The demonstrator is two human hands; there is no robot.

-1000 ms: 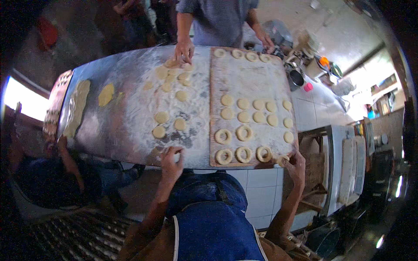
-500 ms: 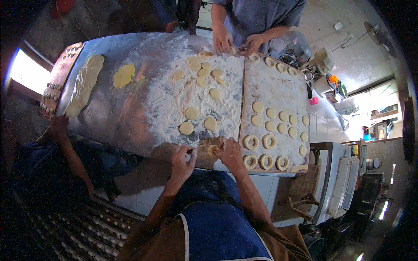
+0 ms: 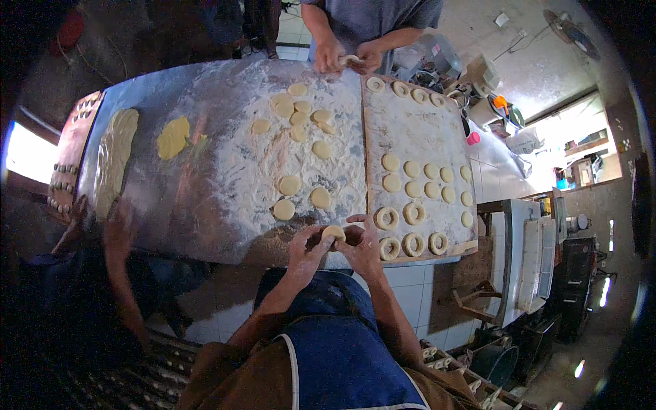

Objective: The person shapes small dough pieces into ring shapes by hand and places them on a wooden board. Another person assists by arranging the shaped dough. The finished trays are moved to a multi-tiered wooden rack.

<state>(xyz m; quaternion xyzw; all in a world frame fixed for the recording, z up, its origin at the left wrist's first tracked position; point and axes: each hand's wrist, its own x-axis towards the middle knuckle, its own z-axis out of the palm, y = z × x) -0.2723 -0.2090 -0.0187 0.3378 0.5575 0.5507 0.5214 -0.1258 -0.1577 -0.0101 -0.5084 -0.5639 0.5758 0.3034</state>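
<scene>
Dough piece (image 3: 333, 233), small and rounded, is being gripped by both the left hand (image 3: 305, 251) and the right hand (image 3: 363, 251), thumbs pressing near its closer edge and fingers curling around its sides. It is sitting between the two at the near edge of the tabletop (image 3: 181, 222), just left of a floured board (image 3: 417, 130). On that board, five dough rings (image 3: 406, 212) are lying nearest the right hand, pale discs (image 3: 430, 171) are lying in rows beyond them, and four more rings are lining the far edge. Left of the board, more dough rounds (image 3: 290, 184) are resting on scattered flour (image 3: 242, 164). A yellow flattened patch (image 3: 173, 138) is lying farther left, with a long sheet of dough (image 3: 117, 160) stretching beyond it. Across the tabletop, a co-worker (image 3: 376, 24) in a grey shirt is holding another ring (image 3: 351, 61), while a second person's arm (image 3: 119, 256) at the left is extending to the sheet's near end.
</scene>
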